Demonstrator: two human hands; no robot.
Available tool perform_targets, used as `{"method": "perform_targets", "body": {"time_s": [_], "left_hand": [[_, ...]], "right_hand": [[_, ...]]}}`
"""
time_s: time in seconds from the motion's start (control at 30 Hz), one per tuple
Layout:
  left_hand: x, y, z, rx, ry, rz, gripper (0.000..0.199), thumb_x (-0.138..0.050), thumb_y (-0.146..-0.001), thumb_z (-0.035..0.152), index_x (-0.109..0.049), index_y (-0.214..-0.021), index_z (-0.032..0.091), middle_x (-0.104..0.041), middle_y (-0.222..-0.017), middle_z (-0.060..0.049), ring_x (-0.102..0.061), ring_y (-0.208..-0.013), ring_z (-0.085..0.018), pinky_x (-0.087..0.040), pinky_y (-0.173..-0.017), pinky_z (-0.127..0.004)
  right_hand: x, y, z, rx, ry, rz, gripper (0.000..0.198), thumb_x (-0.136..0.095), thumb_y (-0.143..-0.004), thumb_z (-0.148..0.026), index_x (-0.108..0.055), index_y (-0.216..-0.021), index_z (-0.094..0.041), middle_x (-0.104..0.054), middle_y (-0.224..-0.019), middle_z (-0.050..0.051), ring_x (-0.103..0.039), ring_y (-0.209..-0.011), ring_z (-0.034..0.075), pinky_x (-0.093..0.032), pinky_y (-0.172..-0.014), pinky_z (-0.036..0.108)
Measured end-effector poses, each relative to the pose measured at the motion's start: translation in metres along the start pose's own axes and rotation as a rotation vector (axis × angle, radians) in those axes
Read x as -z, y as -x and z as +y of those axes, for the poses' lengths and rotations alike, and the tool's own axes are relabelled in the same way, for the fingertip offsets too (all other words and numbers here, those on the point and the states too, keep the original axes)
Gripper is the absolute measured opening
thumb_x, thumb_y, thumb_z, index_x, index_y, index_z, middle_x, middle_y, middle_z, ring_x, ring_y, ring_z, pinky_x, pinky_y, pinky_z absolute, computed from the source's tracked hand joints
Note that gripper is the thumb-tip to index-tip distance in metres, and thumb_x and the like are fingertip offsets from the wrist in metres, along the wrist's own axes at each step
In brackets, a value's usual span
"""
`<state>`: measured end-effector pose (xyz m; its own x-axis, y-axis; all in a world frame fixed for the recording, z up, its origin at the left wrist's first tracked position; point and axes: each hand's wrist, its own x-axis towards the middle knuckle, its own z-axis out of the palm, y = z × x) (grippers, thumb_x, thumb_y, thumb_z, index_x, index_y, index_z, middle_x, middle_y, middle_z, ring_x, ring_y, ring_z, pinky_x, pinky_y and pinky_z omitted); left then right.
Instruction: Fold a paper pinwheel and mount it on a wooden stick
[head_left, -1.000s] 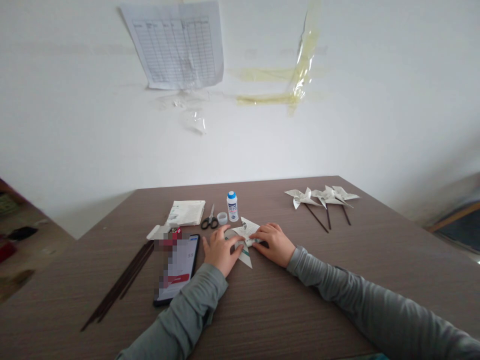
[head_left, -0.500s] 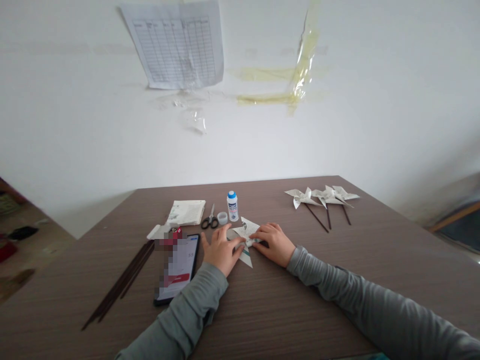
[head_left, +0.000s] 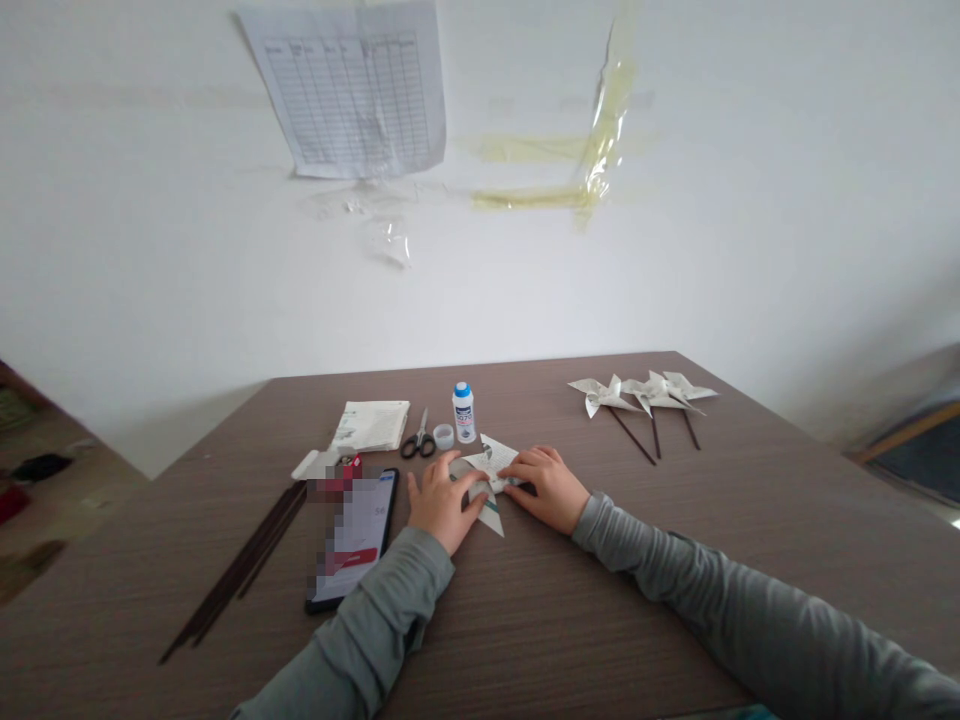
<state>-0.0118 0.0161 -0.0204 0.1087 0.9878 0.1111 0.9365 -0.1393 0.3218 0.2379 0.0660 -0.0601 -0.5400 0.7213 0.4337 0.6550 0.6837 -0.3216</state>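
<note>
A pinwheel folded from printed paper [head_left: 491, 456] lies on the table between my hands, its pointed blades spread out. My left hand [head_left: 442, 502] grips its left side, thumb and index finger at the paper and the other fingers partly spread. From the right, my right hand [head_left: 549, 488] pinches the pinwheel near its centre with bent fingers. The fingers hide part of the folds. Just beyond stands a white glue bottle [head_left: 464, 415] with a blue top, beside a small clear cap [head_left: 443, 437] and black-handled scissors [head_left: 418, 443].
A phone [head_left: 356, 545] lies left of my left forearm, near dark sticks [head_left: 236, 570] and a small red box [head_left: 346, 472]. Behind are stacked paper squares [head_left: 371, 426]. Several paper pinwheels on sticks [head_left: 604, 395] lie at the back right. A wall [head_left: 510, 300] borders the table [head_left: 637, 640].
Both hands stay at the paper pinwheel with barely any finger movement. The number on the phone screen has changed. The whole view has shifted very slightly.
</note>
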Motion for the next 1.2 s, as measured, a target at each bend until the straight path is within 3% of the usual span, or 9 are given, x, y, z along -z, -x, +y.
{"method": "perform_targets", "body": {"time_s": [0.17,0.3,0.5,0.97,1.2], "left_hand": [[-0.0012,-0.0007,-0.0011,0.011,0.019,0.009,0.04,-0.088,-0.114,0.027,-0.098,-0.152,0.039,-0.072,-0.192,-0.015,-0.064,-0.179,-0.049,-0.043,-0.152,-0.094],[0.0,-0.0009,-0.0004,0.015,0.014,-0.016,0.042,-0.086,-0.115,0.029,-0.098,-0.152,0.045,-0.068,-0.197,-0.01,-0.061,-0.182,-0.048,-0.042,-0.153,-0.093],[0.0035,0.0004,0.0027,0.01,0.018,-0.047,0.038,-0.083,-0.116,0.029,-0.101,-0.146,0.045,-0.065,-0.201,-0.008,-0.055,-0.185,-0.05,-0.034,-0.154,-0.097],[0.0028,-0.0013,0.0013,0.026,0.007,-0.028,0.036,-0.086,-0.114,0.032,-0.102,-0.143,0.045,-0.062,-0.203,-0.011,-0.051,-0.189,-0.054,-0.037,-0.152,-0.097],[0.0038,-0.0017,0.0011,0.025,-0.013,-0.001,0.033,-0.09,-0.111,0.03,-0.104,-0.134,0.05,-0.066,-0.199,-0.006,-0.055,-0.186,-0.053,-0.04,-0.149,-0.099]], "right_hand": [[-0.0003,0.0007,-0.0001,0.002,-0.004,-0.007,0.022,-0.087,-0.118,-0.023,-0.099,-0.136,-0.03,-0.094,-0.124,0.01,-0.087,-0.123,0.032,-0.064,-0.128,0.057],[-0.0011,0.001,0.0003,0.011,-0.004,0.01,0.022,-0.086,-0.118,-0.022,-0.099,-0.134,-0.028,-0.094,-0.123,0.012,-0.087,-0.121,0.033,-0.065,-0.126,0.058],[-0.0012,0.0006,0.0011,0.012,-0.021,0.025,0.022,-0.086,-0.115,-0.024,-0.099,-0.129,-0.035,-0.096,-0.122,0.011,-0.091,-0.12,0.036,-0.069,-0.124,0.061],[0.0006,0.0004,-0.0001,0.003,-0.024,0.014,0.023,-0.086,-0.115,-0.025,-0.1,-0.129,-0.036,-0.097,-0.122,0.011,-0.091,-0.12,0.037,-0.068,-0.125,0.063],[0.0005,0.0,-0.0008,-0.001,-0.009,0.034,0.026,-0.088,-0.114,-0.026,-0.099,-0.134,-0.037,-0.096,-0.122,0.011,-0.09,-0.12,0.038,-0.07,-0.12,0.06]]}}
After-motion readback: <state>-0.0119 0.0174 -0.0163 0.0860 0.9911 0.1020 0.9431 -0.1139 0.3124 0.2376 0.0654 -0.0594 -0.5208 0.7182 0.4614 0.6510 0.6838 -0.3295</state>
